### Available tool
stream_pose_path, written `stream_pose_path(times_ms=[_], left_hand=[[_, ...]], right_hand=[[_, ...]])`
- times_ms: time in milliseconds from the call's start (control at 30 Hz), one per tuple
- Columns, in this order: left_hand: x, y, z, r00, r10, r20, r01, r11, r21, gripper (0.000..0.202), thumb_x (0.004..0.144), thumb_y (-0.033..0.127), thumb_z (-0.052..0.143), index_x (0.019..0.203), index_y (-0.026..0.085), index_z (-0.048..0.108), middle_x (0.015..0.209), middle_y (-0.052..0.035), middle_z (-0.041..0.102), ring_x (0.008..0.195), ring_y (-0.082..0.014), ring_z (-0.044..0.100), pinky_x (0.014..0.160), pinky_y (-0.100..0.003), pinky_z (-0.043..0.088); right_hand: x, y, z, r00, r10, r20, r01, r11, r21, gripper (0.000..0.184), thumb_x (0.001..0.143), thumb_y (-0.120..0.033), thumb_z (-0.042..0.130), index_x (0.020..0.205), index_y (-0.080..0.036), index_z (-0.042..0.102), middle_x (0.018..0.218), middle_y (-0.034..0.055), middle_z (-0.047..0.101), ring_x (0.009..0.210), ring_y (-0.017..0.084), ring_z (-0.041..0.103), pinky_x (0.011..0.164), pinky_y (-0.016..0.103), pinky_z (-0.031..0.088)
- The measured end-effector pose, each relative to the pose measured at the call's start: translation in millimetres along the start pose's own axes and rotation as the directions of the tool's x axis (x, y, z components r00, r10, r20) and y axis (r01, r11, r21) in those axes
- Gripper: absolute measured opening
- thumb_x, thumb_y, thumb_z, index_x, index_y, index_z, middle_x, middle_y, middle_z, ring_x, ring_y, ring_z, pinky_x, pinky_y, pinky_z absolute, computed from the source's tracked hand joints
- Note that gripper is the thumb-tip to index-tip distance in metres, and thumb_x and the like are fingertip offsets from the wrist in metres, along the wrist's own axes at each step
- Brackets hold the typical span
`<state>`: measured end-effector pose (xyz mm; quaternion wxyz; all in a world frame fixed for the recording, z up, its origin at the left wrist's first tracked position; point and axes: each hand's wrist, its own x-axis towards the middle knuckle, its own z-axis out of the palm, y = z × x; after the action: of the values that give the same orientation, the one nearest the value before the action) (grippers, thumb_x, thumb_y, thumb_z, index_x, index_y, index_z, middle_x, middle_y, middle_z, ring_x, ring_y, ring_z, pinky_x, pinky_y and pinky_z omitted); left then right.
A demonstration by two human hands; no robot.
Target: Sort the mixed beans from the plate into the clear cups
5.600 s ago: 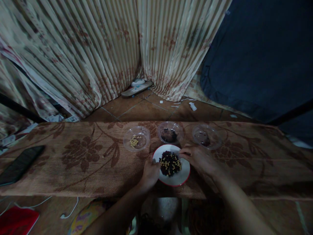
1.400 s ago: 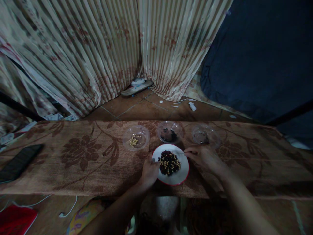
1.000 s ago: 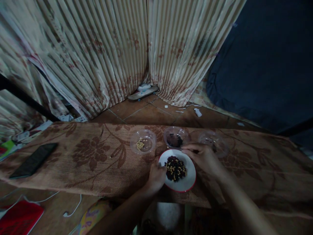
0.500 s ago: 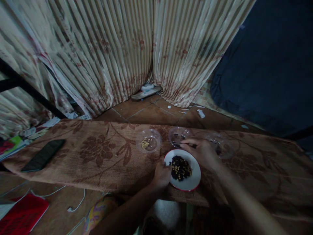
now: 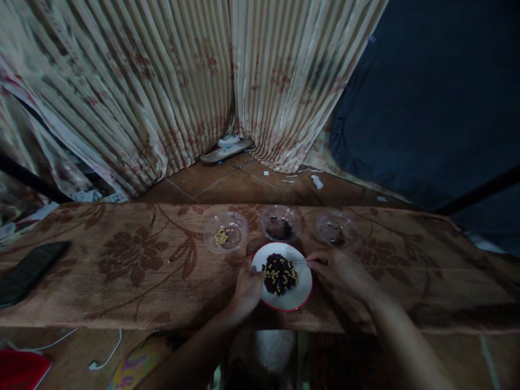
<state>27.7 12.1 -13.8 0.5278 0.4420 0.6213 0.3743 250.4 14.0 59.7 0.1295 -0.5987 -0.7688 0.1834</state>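
Left hand (image 5: 248, 287) grips the near-left side of a white plate (image 5: 303, 287) with a red rim, its thumb over the edge and its other fingers mostly hidden. Right hand (image 5: 337, 268), at the plate's far right, pinches a thin metal tool (image 5: 299, 262) between thumb and fingers; the tool points left over the plate, but its tip is hard to separate from the food, so whether it touches any cannot be told.

On the plate, left of its middle, sits a heap (image 5: 280, 273) of dark pieces mixed with small yellow ones. The plate is near the front of a cloth-covered surface (image 5: 134, 298); its underside is out of sight.

Three clear tubs stand in a row on the far side. The left tub (image 5: 236, 242) holds yellow pieces, the middle tub (image 5: 266, 225) dark ones; the contents of the right tub (image 5: 352, 234) are too dim to identify.

At far left, a black phone (image 5: 30, 273) is cut off by the frame's edge, as is a red item (image 5: 22, 368) below it. Curtain folds partly cover a skateboard (image 5: 227, 151) beyond the surface.
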Motion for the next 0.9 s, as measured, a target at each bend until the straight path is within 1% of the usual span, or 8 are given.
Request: stream_pose_path(times_ms=[100,200,367,467,567,733,900], left_hand=[[-0.3,-1.4,-0.5,1.000,-0.009,0.004,0.009,1.000,-0.003,0.033,0.061,0.005,0.047,0.091,0.016,0.057,0.070,-0.0029,0.065,0.070,-0.0170,0.061,0.064,-0.025,0.048],[-1.1,2.7,-0.8,1.000,-0.012,0.014,0.012,1.000,-0.008,0.036,0.062,0.006,0.045,0.095,0.015,0.055,0.072,-0.0023,0.065,0.069,-0.0155,0.061,0.064,-0.025,0.048],[-3.2,10.3,-1.2,1.000,-0.009,0.011,0.009,1.000,0.006,0.037,0.061,0.005,0.045,0.095,0.015,0.056,0.077,-0.0029,0.067,0.073,-0.0153,0.061,0.068,-0.024,0.047],[-2.6,9.6,-1.3,1.000,0.002,-0.010,-0.001,1.000,0.025,0.037,0.061,0.004,0.045,0.094,0.015,0.057,0.077,-0.0030,0.067,0.076,-0.0159,0.061,0.070,-0.025,0.047],[-1.0,7.2,-1.2,1.000,0.009,-0.016,-0.009,0.999,0.048,0.038,0.061,0.004,0.045,0.095,0.015,0.058,0.077,-0.0027,0.067,0.075,-0.0160,0.061,0.071,-0.026,0.047],[-0.8,6.2,-1.3,1.000,0.013,-0.007,-0.012,0.999,0.035,0.037,0.061,0.005,0.045,0.095,0.015,0.057,0.080,-0.0033,0.067,0.075,-0.0155,0.061,0.070,-0.025,0.047],[-1.7,7.1,-1.0,1.000,0.015,-0.003,-0.014,1.000,0.025,0.039,0.061,0.005,0.045,0.096,0.015,0.057,0.082,-0.0038,0.067,0.079,-0.0166,0.061,0.073,-0.026,0.047]], right_hand=[[-1.6,0.5,0.7,1.000,-0.001,0.001,0.001,1.000,-0.020,0.019,0.081,-0.035,0.053,0.082,-0.030,0.071,0.081,-0.0029,0.072,0.073,0.016,0.065,0.061,0.023,0.042],[-2.0,-0.2,1.4,1.000,0.001,0.005,-0.001,1.000,-0.029,0.019,0.082,-0.033,0.052,0.082,-0.030,0.071,0.081,-0.0030,0.072,0.074,0.016,0.065,0.061,0.023,0.043],[-0.3,-1.5,2.0,1.000,0.013,0.023,-0.012,0.998,-0.055,0.021,0.083,-0.035,0.051,0.082,-0.029,0.071,0.079,-0.0017,0.072,0.075,0.018,0.065,0.062,0.024,0.043],[0.2,-0.9,2.5,0.999,0.017,0.036,-0.015,0.998,-0.067,0.022,0.083,-0.036,0.050,0.083,-0.029,0.071,0.079,-0.0010,0.072,0.074,0.018,0.065,0.062,0.025,0.042],[0.4,-0.3,2.6,0.999,0.021,0.042,-0.018,0.998,-0.067,0.022,0.084,-0.037,0.050,0.083,-0.030,0.071,0.080,-0.0021,0.072,0.074,0.018,0.065,0.061,0.025,0.042],[0.9,-0.4,1.3,0.999,0.011,0.040,-0.010,1.000,-0.026,0.023,0.083,-0.037,0.051,0.083,-0.029,0.072,0.081,-0.0008,0.072,0.075,0.018,0.065,0.061,0.024,0.042],[0.6,-0.5,-1.3,0.999,0.024,0.029,-0.027,0.996,0.090,0.022,0.082,-0.038,0.052,0.083,-0.027,0.072,0.083,-0.0001,0.072,0.075,0.018,0.065,0.062,0.024,0.044]])
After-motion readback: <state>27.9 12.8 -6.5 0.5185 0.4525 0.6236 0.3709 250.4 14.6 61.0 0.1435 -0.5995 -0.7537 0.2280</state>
